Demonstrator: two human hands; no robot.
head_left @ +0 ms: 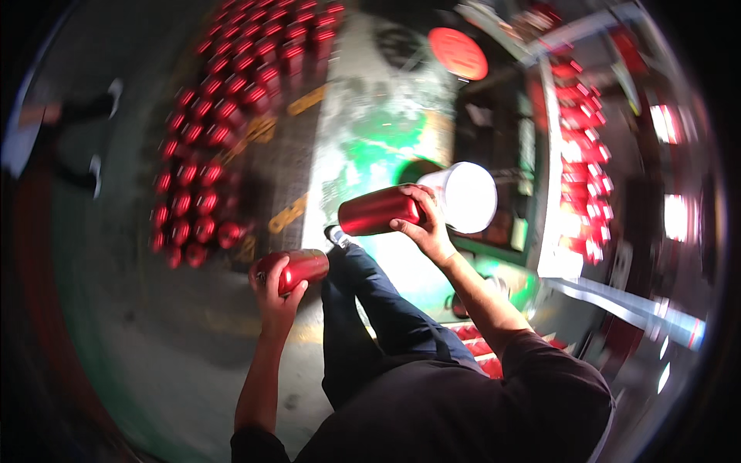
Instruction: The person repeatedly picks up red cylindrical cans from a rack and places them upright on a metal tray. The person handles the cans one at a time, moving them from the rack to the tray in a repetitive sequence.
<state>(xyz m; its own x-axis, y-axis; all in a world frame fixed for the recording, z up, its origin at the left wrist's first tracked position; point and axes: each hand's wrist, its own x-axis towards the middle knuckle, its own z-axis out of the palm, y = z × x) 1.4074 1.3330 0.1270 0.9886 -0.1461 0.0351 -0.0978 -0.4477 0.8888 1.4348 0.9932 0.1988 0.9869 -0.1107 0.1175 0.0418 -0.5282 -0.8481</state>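
My left hand is closed round a shiny red metal cylinder, held nearly level beside my left leg. A second, larger-looking red metal cylinder lies across the grip of my right hand, its far end pointing left. Thumb and fingers of that hand clasp its right end, just in front of a white round container. The two cylinders are apart. Whether they are bottles or flasks does not show clearly, and motion blurs the scene.
Rows of similar red cylinders stand on a dark pallet-like base with yellow marks at left. More red cylinders line a rack at right. A round red disc is at the back. Another person's legs show far left.
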